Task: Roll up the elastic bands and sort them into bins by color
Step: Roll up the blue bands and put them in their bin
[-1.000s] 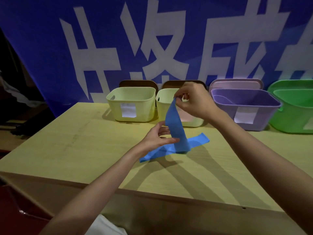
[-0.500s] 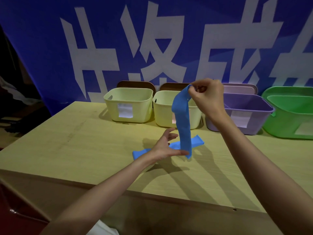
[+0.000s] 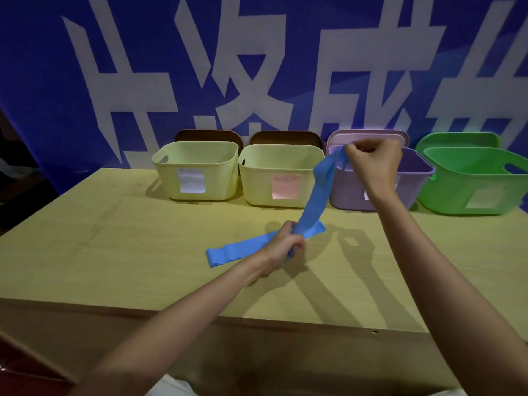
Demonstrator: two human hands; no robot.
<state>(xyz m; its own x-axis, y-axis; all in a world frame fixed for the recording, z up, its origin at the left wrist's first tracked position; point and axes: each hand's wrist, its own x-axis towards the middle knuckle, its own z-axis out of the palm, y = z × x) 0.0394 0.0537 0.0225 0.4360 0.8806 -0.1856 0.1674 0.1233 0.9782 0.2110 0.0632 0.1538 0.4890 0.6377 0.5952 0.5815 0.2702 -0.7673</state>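
At frame centre, both fists, left hand (image 3: pixel 287 241) and right hand (image 3: pixel 371 158), gripped the stretchy blue elastic band (image 3: pixel 321 192) taut, apparently readying it for rolling.

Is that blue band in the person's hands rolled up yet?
No. The held blue band hangs stretched between the right hand gripping its top and the left hand gripping its lower end; no roll shows.

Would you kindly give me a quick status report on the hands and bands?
Right hand pinches raised blue band top; left hand grips its lower end. Second blue band flat on table. Nothing blocking the bins.
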